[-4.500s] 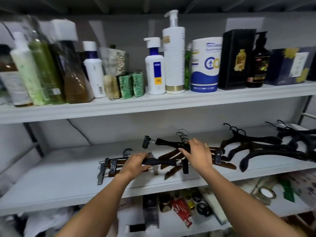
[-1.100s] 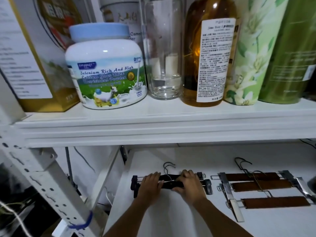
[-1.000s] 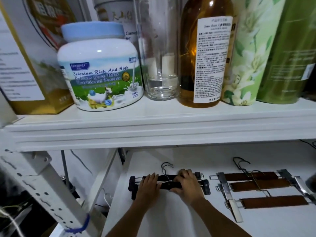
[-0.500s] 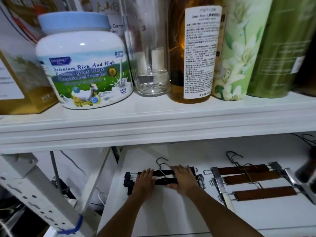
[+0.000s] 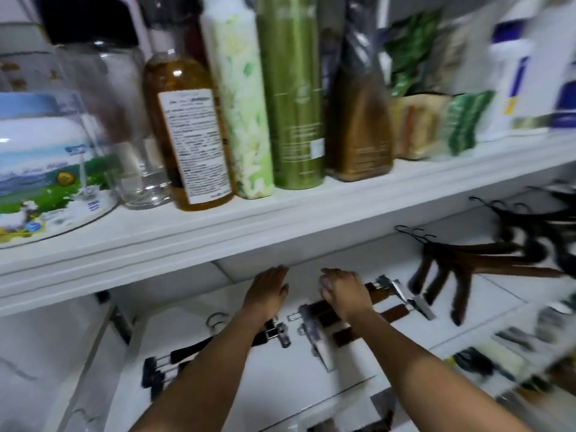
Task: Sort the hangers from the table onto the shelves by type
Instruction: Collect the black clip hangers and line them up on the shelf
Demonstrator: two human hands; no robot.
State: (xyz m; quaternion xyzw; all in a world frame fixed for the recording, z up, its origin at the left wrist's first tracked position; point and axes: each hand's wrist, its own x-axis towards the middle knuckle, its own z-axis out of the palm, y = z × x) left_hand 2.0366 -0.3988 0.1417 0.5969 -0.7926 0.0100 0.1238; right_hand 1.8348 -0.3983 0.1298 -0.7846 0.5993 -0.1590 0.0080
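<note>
The white upper shelf (image 5: 280, 232) carries a tub (image 5: 40, 169) with a pasture picture and an amber bottle (image 5: 187, 135) with a white label. Blur makes all print unreadable. On the lower shelf (image 5: 249, 385), black clip hangers (image 5: 187, 353) lie at 7 o'clock and brown clip hangers (image 5: 389, 313) with metal clips at centre. The left grip (image 5: 268, 291) is spread. The right grip (image 5: 346, 294) curls on the brown set; whether it holds them cannot be told.

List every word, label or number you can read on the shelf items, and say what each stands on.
No text can be read; the picture is motion-blurred.
On the white jar: blue lettering, smeared.
On the amber bottle: label of small print, too small.
On the green bottle: faint print, unreadable.
On the white bottle: blue and yellow marks, blurred.
</note>
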